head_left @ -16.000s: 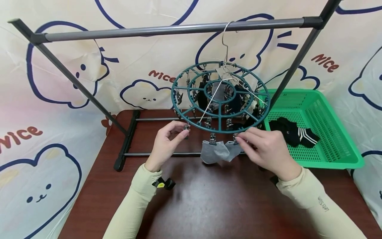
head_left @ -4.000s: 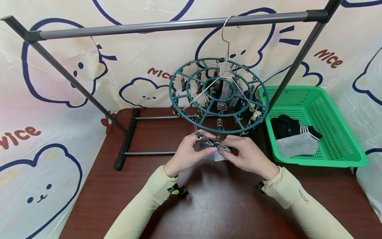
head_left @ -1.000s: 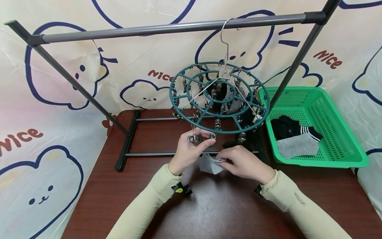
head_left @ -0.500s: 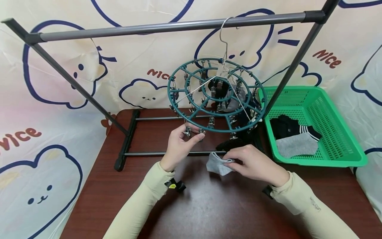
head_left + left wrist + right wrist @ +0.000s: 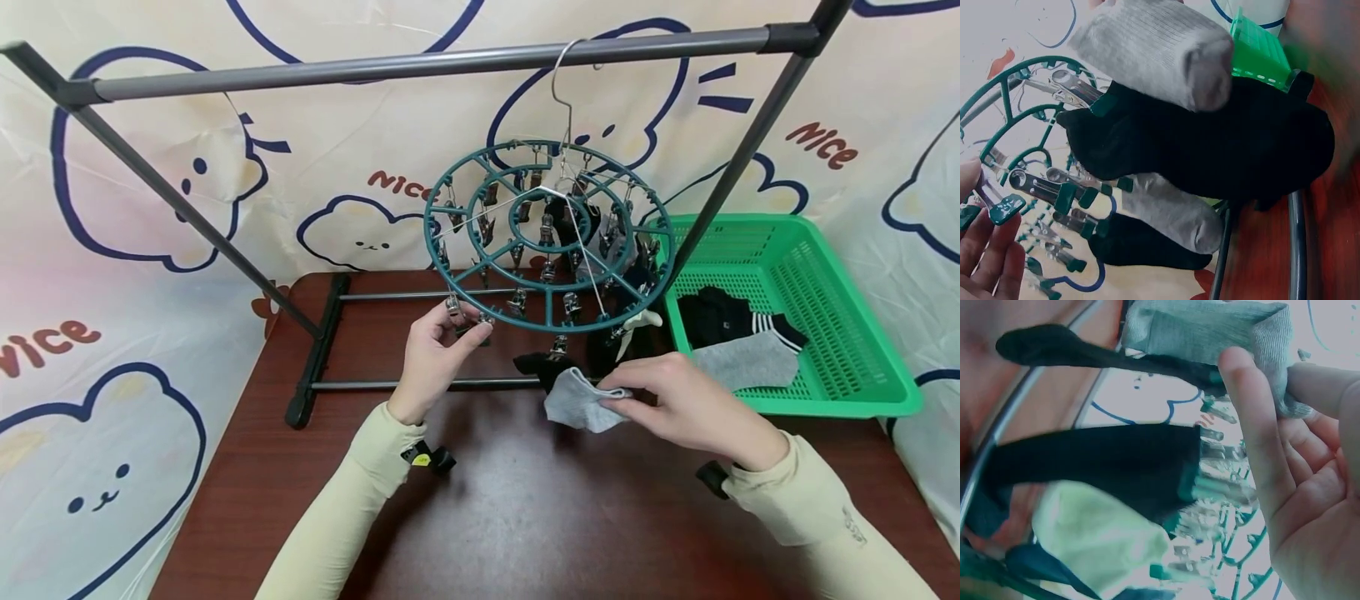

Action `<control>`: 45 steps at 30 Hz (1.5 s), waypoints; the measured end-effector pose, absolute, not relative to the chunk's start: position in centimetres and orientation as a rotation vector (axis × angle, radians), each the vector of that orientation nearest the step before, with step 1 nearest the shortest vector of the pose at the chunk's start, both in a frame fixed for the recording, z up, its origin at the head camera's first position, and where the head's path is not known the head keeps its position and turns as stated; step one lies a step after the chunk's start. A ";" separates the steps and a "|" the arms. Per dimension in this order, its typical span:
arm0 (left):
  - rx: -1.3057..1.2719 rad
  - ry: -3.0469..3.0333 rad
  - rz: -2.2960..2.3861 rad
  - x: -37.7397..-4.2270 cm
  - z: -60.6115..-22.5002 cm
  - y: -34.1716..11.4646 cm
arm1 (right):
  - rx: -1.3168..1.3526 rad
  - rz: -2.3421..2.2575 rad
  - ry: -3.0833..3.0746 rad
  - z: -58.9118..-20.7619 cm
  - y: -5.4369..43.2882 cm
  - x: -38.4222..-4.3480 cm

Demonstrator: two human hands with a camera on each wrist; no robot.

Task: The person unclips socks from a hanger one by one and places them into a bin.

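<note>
A grey sock (image 5: 581, 402) is pinched at its cuff between the thumb and fingers of my right hand (image 5: 686, 404), below the front rim of a round green clip hanger (image 5: 550, 287). In the right wrist view my thumb and a finger press the folded cuff of the grey sock (image 5: 1204, 325). My left hand (image 5: 435, 362) pinches a metal clip (image 5: 1000, 200) with green tips at the hanger's front left rim. A black sock (image 5: 1222, 140) hangs from a clip behind the grey one; other black, grey and pale socks hang further back.
A green basket (image 5: 862, 333) at the right holds black socks (image 5: 716, 318) and a grey sock (image 5: 750, 362). The hanger's hook sits on the bar (image 5: 337, 73) of a dark metal rack above the brown table (image 5: 525, 517). A printed cloth stands behind.
A grey sock, hanging earlier, now lies in the basket. The other came off its clip, and my right hand carries it rightward. My left hand moved left with the clip as the hanger turned.
</note>
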State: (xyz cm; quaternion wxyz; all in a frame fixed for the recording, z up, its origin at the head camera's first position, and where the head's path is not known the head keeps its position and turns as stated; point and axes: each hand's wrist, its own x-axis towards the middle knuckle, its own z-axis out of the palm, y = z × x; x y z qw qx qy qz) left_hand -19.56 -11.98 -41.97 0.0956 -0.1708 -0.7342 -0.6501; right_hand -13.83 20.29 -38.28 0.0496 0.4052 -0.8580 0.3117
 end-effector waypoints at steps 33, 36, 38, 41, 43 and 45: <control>-0.432 -2.144 -1.962 -20.3 -42.2 -13.4 | 0.531 0.737 -2.658 -33.9 30.6 -13.6; -0.424 -2.139 -1.969 -20.3 -42.2 -13.4 | 0.463 0.755 -2.662 -34.0 31.4 -13.6; -0.416 -2.139 -1.977 -20.3 -42.2 -13.4 | 0.413 0.759 -2.676 -34.2 32.0 -13.7; -0.409 -2.139 -1.991 -20.3 -42.2 -13.5 | 0.345 0.761 -2.689 -34.3 32.8 -14.0; -0.407 -2.135 -2.006 -20.4 -42.2 -13.5 | 0.298 0.790 -2.699 -34.5 33.4 -14.2; -0.407 -2.128 -2.022 -20.4 -42.3 -13.5 | 0.257 0.816 -2.708 -34.7 33.9 -14.4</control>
